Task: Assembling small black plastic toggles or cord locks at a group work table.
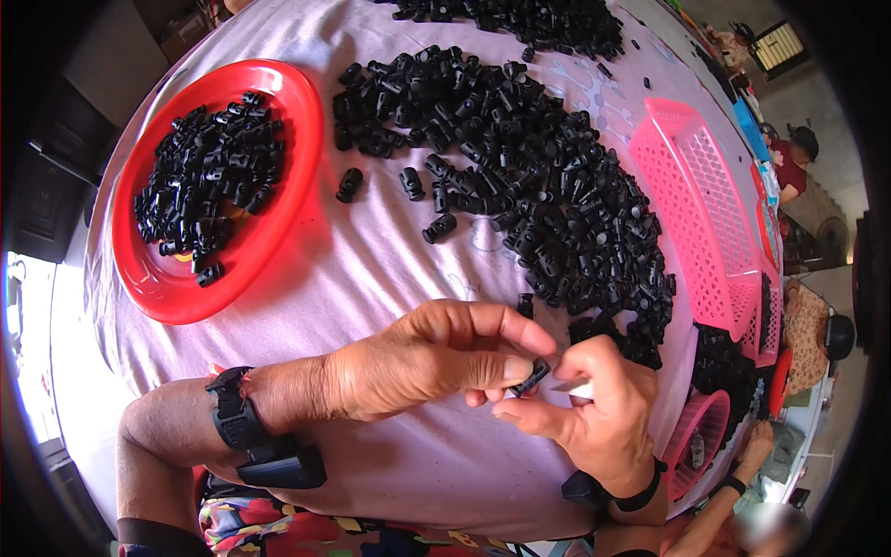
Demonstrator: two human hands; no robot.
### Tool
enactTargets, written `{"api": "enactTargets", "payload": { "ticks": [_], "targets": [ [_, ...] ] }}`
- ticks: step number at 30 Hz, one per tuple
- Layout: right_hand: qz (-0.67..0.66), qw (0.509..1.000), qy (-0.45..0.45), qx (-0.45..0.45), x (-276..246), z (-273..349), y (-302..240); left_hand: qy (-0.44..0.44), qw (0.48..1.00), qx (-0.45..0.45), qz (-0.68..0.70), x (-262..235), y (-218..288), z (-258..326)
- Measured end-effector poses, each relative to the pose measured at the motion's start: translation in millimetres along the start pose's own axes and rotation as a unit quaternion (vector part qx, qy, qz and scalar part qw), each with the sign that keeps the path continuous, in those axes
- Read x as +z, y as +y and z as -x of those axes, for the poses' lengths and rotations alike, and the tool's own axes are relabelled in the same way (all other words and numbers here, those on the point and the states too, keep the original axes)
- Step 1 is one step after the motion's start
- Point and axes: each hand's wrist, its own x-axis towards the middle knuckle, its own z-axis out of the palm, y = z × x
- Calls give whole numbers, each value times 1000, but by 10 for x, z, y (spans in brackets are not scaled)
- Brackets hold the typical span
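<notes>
Between the thumb and fingers of my left hand (432,362) is a small black plastic cord lock (531,376), tilted up to the right. My right hand (603,408) comes close from the other side, fingers curled and thumb reaching under the cord lock. Whatever its fingers hold is partly hidden; a bit of white shows among them. Just beyond my hands spreads a large heap of similar black cord locks (557,204), with a few loose ones (349,185) at its left edge. A red oval plate (302,176) at the left holds another pile.
A pale pink cloth (371,278) with folds covers the table. More black parts (557,23) lie at the far edge. Pink perforated baskets (696,213) and a round pink basket (719,418) stand at the right. A co-worker's forearm (719,511) reaches in at lower right; other people sit beyond.
</notes>
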Motion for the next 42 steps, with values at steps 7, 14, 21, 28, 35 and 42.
{"api": "enactTargets", "payload": {
  "ticks": [7, 14, 21, 28, 35, 42],
  "targets": [
    [-111, 994, 5, -12, -25, -38, -83, -6, 998, -2, 61, -52, -38, 6],
    [-111, 993, 33, -7, -6, -31, -67, 16, 996, 9, 89, -3, 13, 30],
    [-143, 985, 71, 66, 18, -2, -88, 22, 999, 29, 6, -30, -25, 0],
    [-120, 991, 24, 46, -39, 10, -104, 20, 999, 48, 2, -38, -39, 0],
    [-35, 990, 84, -106, 56, -11, 11, 26, 999, 22, -11, -15, -16, 5],
    [79, 977, 101, -172, 26, -15, 11, 20, 999, 38, 2, -33, -56, -7]
  ]
}}
